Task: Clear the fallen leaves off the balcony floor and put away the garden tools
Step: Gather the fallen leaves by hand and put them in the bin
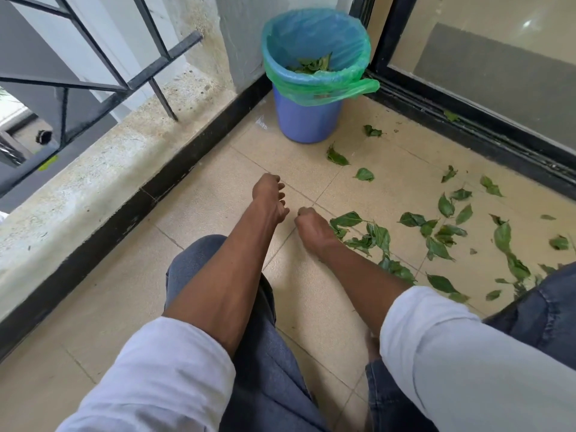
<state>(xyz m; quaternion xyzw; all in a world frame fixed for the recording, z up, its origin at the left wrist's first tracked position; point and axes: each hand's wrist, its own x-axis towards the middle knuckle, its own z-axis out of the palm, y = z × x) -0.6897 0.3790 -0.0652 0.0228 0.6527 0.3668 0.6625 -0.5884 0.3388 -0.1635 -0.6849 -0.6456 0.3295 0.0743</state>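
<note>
Beige tile makes up the balcony floor point(199, 213), bounded on the left by a black skirting and a weathered concrete ledge point(103, 169) under a dark metal railing point(93, 51), and on the right by a black-framed glass door point(486, 73). In the far corner stands a blue bin point(307, 116) lined with a green bag point(314, 42); some leaves already lie inside it. Fallen green leaves point(442, 232) are scattered over the right side of the floor, from near the bin back toward the person's knee. Both arms — white sleeves pushed up — reach forward and down over jeans-clad legs. The left hand point(269, 198) hovers low over bare tile, fingers loosely curled and holding nothing. The right hand point(313, 227) sits just beside it at the edge of the leaf pile, its fingers curled under — whether they grip any leaves, I cannot tell.
</note>
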